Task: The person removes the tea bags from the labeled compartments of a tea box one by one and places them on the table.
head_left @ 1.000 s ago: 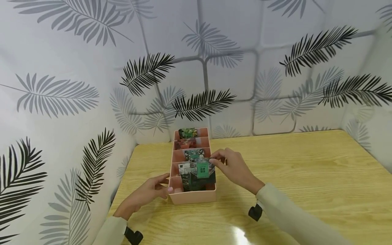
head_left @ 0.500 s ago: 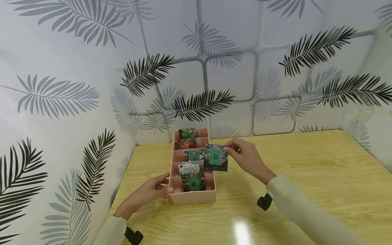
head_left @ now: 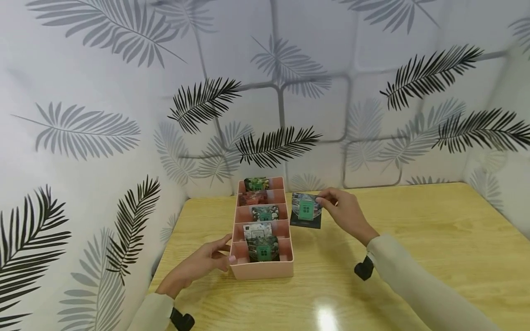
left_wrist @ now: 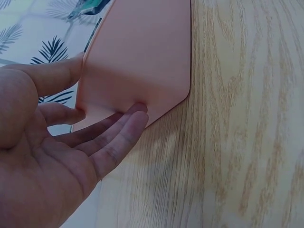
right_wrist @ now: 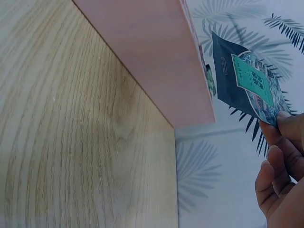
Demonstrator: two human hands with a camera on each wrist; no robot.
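My right hand (head_left: 348, 214) pinches a dark flat sachet (head_left: 305, 210) with a green label by its upper right edge, thumb against fingers. The sachet (right_wrist: 247, 78) hangs just right of a long pink divided box (head_left: 262, 270), apart from it. My left hand (head_left: 203, 262) holds the box at its near left corner, thumb on the rim. In the left wrist view, its fingers (left_wrist: 121, 137) lie against the pink outer wall (left_wrist: 142, 52). A dark sachet with a green label (head_left: 263, 249) stands in the nearest compartment, a white one (head_left: 257, 230) behind it.
Farther back in the box are a dark green sachet (head_left: 265, 213), a red one (head_left: 254, 197) and a yellow-green one (head_left: 256, 184), each in its own compartment. The box stands on a wooden table (head_left: 393, 257) before a leaf-patterned wall (head_left: 314, 110).
My right hand has lifted the dark sachet from over the near compartments and moved it right, clear of the box side. The left hand keeps its place at the box corner.
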